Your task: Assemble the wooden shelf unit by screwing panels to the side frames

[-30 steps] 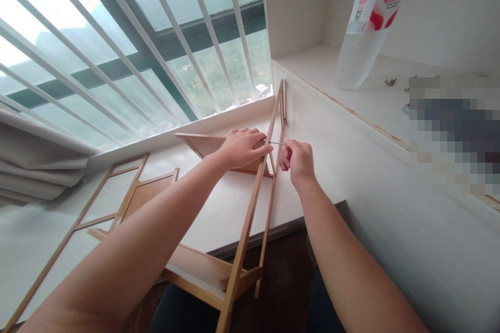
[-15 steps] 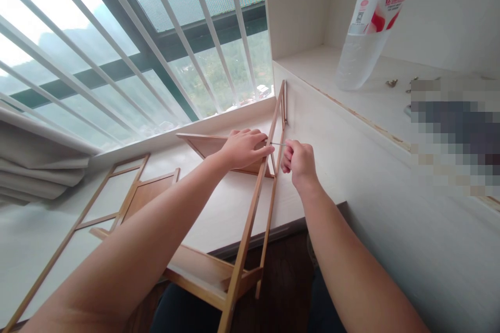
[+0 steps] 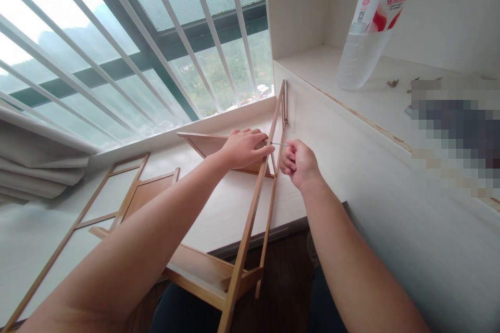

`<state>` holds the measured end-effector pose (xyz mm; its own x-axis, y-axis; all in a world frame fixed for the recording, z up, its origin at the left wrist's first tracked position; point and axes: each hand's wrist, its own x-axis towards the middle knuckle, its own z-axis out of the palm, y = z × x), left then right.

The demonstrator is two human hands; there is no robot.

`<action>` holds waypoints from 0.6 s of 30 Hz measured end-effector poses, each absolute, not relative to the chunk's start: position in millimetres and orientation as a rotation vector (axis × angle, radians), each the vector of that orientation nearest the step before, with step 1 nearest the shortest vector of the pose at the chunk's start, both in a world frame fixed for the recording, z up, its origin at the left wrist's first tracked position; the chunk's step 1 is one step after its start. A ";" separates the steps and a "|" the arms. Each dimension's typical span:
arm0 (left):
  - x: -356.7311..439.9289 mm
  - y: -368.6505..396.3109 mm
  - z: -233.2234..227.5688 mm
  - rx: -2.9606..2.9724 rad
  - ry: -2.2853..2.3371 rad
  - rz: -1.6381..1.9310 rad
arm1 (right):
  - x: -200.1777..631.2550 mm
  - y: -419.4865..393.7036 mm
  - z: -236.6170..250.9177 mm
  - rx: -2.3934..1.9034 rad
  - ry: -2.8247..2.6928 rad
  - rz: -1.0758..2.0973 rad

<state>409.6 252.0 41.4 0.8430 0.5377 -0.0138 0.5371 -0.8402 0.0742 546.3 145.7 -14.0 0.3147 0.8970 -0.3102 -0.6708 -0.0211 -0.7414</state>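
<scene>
A slim wooden frame (image 3: 251,218) leans diagonally in front of me, with a shelf panel (image 3: 214,146) joined to its upper part. My left hand (image 3: 246,146) grips the frame's near post beside that panel, thumb and fingers around the wood. My right hand (image 3: 299,164) is closed in a fist just right of the post. From it a thin metal shaft, apparently a hex key (image 3: 279,144), reaches to the post at my left fingertips. Its other end is hidden inside the fist. Lower down, another wooden panel (image 3: 203,270) joins the same frame.
Another wooden frame (image 3: 128,192) lies on the white sill at left. A water bottle (image 3: 363,47) and small metal fasteners (image 3: 392,83) are on the ledge at right, near a blurred-out patch. Window bars (image 3: 175,26) stand behind, a grey curtain (image 3: 39,151) at left.
My right fist and wrist have turned slightly and shifted a little to the right, the metal shaft still at the post. My left hand and the frame look nearly unmoved.
</scene>
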 end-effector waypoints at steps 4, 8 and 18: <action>409.6 252.4 41.4 2.943 0.864 0.014 | 545.6 145.8 -14.6 -0.953 -0.301 1.270; 409.6 251.9 42.0 2.939 0.863 0.006 | 546.3 145.7 -17.9 -0.968 -0.341 1.185; 410.0 250.7 43.5 2.937 0.868 -0.001 | 550.3 150.4 -28.2 -0.991 -0.429 0.960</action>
